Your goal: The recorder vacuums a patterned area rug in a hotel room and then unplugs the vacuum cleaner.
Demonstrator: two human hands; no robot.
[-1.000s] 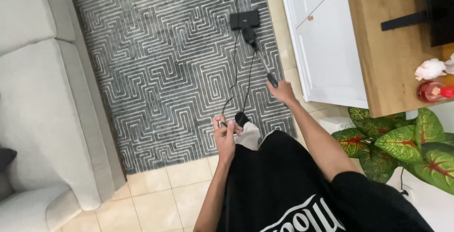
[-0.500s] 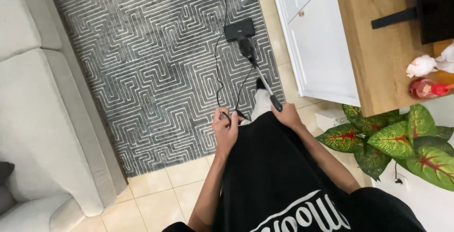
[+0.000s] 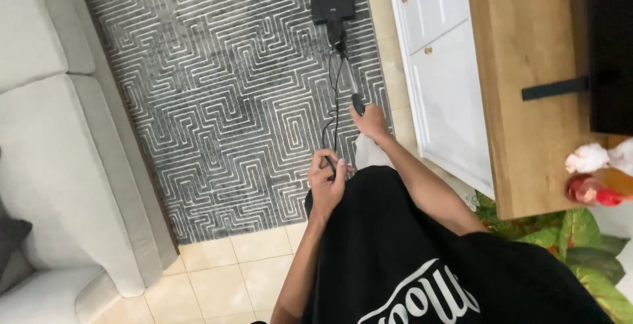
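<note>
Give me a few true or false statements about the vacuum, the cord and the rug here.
1. The right hand grips the vacuum wand's handle. True.
2. The left hand is empty. False: it holds the black cord.
3. The vacuum head rests on bare tile. False: it sits on the grey patterned rug.
4. A white cabinet stands right of the rug. True.
5. The sofa is black. False: it is light grey.
</note>
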